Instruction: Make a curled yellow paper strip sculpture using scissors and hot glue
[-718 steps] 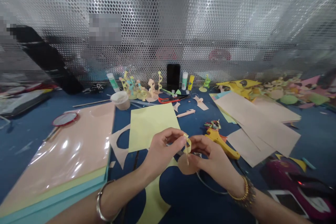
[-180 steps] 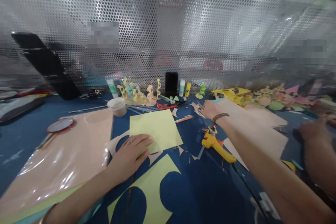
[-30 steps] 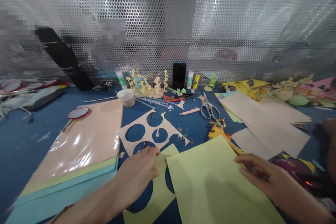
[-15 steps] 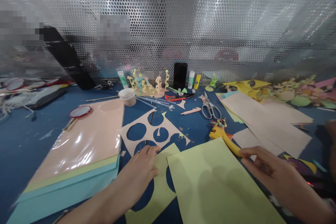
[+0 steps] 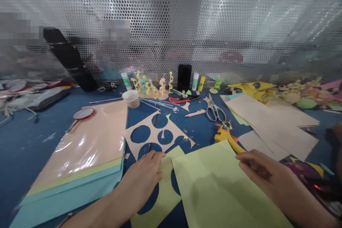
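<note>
Left hand [image 5: 141, 175], fingers together, resting on a pale yellow cut-out sheet [image 5: 162, 199]; right hand [image 5: 258, 167], fingers together, on the right edge of a pale yellow paper sheet [image 5: 219, 188], grip unclear, just beside a yellow glue gun [image 5: 227, 136].

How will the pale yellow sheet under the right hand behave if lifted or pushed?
The pale yellow paper sheet looks thin and light, so it will likely droop when lifted by one edge. It lies loose over a yellow cutout, so a push would probably slide it easily.
</note>
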A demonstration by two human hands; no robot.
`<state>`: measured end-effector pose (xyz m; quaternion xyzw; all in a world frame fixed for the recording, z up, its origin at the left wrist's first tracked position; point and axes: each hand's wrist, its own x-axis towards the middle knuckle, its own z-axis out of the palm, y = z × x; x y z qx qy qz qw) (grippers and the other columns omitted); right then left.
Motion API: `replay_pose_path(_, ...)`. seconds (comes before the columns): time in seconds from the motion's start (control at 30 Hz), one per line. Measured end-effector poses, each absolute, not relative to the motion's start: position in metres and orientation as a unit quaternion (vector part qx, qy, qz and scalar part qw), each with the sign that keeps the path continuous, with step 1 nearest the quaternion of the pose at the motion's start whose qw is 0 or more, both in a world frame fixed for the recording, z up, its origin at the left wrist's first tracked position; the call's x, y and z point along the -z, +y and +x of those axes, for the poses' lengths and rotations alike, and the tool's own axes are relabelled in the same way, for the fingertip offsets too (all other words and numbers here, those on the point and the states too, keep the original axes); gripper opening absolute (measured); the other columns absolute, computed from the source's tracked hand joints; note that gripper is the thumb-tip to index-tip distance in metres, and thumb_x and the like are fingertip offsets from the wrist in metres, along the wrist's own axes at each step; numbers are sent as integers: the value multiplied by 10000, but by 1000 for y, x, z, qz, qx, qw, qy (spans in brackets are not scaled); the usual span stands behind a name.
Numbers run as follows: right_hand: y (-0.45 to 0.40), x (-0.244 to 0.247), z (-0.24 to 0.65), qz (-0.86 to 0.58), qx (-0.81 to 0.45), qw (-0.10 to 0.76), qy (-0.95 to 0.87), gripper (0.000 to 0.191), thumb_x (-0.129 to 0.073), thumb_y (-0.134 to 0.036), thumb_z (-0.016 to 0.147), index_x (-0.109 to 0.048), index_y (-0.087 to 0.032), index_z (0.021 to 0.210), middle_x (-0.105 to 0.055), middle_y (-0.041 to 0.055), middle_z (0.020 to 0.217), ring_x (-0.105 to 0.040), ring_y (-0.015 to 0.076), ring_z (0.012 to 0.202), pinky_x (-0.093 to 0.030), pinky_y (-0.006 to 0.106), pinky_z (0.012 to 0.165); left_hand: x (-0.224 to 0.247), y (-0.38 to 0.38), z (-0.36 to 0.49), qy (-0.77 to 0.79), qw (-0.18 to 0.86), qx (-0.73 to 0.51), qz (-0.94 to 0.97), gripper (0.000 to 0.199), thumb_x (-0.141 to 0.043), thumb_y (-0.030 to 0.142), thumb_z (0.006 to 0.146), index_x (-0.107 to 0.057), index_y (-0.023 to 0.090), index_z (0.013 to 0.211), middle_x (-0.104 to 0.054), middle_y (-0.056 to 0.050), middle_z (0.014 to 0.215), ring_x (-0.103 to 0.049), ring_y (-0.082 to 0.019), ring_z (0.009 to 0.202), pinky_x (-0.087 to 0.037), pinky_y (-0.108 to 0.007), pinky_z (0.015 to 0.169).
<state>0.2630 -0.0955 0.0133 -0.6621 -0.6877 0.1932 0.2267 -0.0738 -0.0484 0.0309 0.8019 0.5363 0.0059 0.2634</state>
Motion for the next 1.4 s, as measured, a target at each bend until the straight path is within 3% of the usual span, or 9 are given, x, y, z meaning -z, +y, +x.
replay_pose_path(0.17,-89,-27,241,-617,-179,211,-737,161,-499,-348,904,-619,-259,962,-653,10,778,-565,130,519,-455,244,492,-36,-47,-74,541,256,6,801,476,-437,195,853,-446,149,1327,-512,-139,1275,-481,-293,1188,-396,-409,976)
replay_pose_path(0.3,-83,-40,214,-548,-211,164,-793,138,-490,-227,902,-607,-263,966,-663,13,907,-597,124,584,-463,248,543,-36,-48,-73,532,257,0,807,460,-430,183,858,-462,135,1314,-519,-144,1262,-456,-299,1203,-357,-431,1019)
replay_pose_path(0.47,-74,-45,179,-466,-191,129,-854,151,-500,-184,916,-603,-255,1000,-665,2,946,-650,174,827,-465,284,696,-32,-47,-73,529,258,-14,809,426,-445,134,813,-498,154,1235,-549,-127,1196,-491,-287,1148,-390,-421,976)
replay_pose_path(0.7,-55,-54,148,-375,-93,14,-922,98,-551,-168,877,-606,-182,957,-654,49,922,-632,229,838,-459,303,618,-38,-43,-70,525,266,-11,808,433,-453,106,770,-498,162,1197,-577,-104,1144,-534,-266,1100,-413,-395,934)
replay_pose_path(0.9,-28,-47,128,-393,-107,6,-913,192,-578,-252,873,-599,-170,1046,-648,65,1033,-620,231,968,-503,324,724,-39,-39,-69,536,236,17,810,446,-482,132,764,-498,184,1206,-601,-94,1130,-574,-277,1059,-441,-387,862)
replay_pose_path(1.0,-16,-36,116,-425,-105,6,-899,254,-581,-292,866,-595,-154,1079,-647,93,1043,-636,251,962,-514,328,683,-36,-41,-70,526,223,13,821,414,-466,126,781,-507,175,1190,-608,-96,1105,-584,-281,1037,-451,-391,839)
replay_pose_path(1.2,-17,-33,108,-451,-89,-9,-888,155,-580,-201,835,-635,-127,960,-679,110,931,-666,261,838,-510,326,620,-35,-45,-72,520,203,-2,830,420,-485,121,792,-513,152,1210,-576,-114,1145,-537,-293,1111,-433,-412,898)
replay_pose_path(1.3,-18,-34,109,-442,-88,-7,-893,121,-560,-169,837,-643,-148,923,-659,101,988,-653,254,894,-512,316,635,-36,-43,-72,520,214,2,827,430,-488,121,797,-509,150,1225,-568,-114,1147,-544,-289,1098,-433,-413,900)
replay_pose_path(1.4,-18,-33,109,-447,-90,-1,-890,204,-576,-172,827,-617,-142,1024,-626,115,1074,-631,269,966,-515,323,648,-36,-41,-72,523,228,7,821,418,-501,128,791,-518,150,1208,-561,-110,1140,-556,-287,1076,-436,-410,895)
